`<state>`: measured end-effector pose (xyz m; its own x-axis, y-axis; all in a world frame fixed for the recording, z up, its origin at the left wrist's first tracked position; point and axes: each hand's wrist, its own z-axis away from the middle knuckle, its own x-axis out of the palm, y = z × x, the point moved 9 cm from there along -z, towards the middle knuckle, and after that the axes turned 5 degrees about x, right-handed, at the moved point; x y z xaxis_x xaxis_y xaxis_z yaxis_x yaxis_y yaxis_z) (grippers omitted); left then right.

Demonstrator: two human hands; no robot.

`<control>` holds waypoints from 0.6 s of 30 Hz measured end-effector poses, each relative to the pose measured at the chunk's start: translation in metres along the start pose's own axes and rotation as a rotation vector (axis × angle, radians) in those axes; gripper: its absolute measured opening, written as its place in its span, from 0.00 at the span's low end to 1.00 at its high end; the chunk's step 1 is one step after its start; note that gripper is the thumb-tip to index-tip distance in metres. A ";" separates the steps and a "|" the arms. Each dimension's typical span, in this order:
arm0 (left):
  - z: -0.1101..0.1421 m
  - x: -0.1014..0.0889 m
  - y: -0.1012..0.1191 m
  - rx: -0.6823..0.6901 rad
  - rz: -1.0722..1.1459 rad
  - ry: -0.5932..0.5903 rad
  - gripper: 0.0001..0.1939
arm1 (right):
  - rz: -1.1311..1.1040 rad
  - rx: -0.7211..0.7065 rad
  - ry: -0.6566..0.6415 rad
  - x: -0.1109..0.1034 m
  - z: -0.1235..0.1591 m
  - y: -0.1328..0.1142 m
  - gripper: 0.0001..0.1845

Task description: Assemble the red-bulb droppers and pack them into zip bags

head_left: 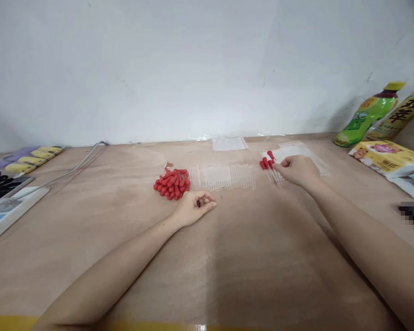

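Note:
A heap of red rubber bulbs [172,182] lies on the wooden table [227,257]. Right beside it is a row of clear glass tubes [224,177]. My left hand [195,207] rests palm up just in front of the bulbs, fingers curled loosely, with nothing visible in it. My right hand [296,170] is further right, its fingers pinched on assembled droppers with red bulbs [268,163], which lie by clear plastic bags [296,154].
Another clear bag [229,143] lies by the wall. A power strip [7,211] with a cable, yellow and purple items [31,156] and a black glove sit at the left. A green bottle [369,115], a yellow packet and a box [388,156] stand at the right.

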<state>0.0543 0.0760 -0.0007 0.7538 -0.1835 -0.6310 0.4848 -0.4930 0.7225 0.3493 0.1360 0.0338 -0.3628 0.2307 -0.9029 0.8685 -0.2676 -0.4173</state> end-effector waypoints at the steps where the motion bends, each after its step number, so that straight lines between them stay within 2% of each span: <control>1: 0.000 0.000 0.001 0.000 -0.012 -0.008 0.10 | 0.032 0.028 -0.005 0.004 -0.003 0.006 0.14; 4: 0.000 0.000 0.004 0.002 -0.034 -0.017 0.09 | 0.114 0.071 -0.061 0.017 -0.008 0.016 0.16; 7: 0.000 0.000 0.007 0.011 -0.054 -0.020 0.09 | 0.180 0.075 -0.061 0.018 -0.006 0.017 0.18; 10: -0.001 0.000 0.007 0.012 -0.068 -0.026 0.08 | 0.207 0.036 0.004 0.012 0.000 0.005 0.20; 13: 0.001 0.003 0.007 0.032 -0.074 -0.025 0.08 | 0.189 -0.039 0.008 0.017 0.009 -0.018 0.18; 15: 0.003 -0.001 0.012 0.084 -0.077 0.036 0.08 | 0.190 -0.090 -0.028 0.027 0.012 -0.034 0.15; 18: 0.006 -0.030 0.027 0.204 -0.120 0.288 0.09 | 0.219 -0.109 -0.103 0.044 0.011 -0.048 0.13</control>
<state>0.0418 0.0635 0.0363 0.8048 0.1183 -0.5816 0.5007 -0.6614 0.5583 0.2879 0.1488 0.0134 -0.1893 0.0805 -0.9786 0.9594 -0.1969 -0.2018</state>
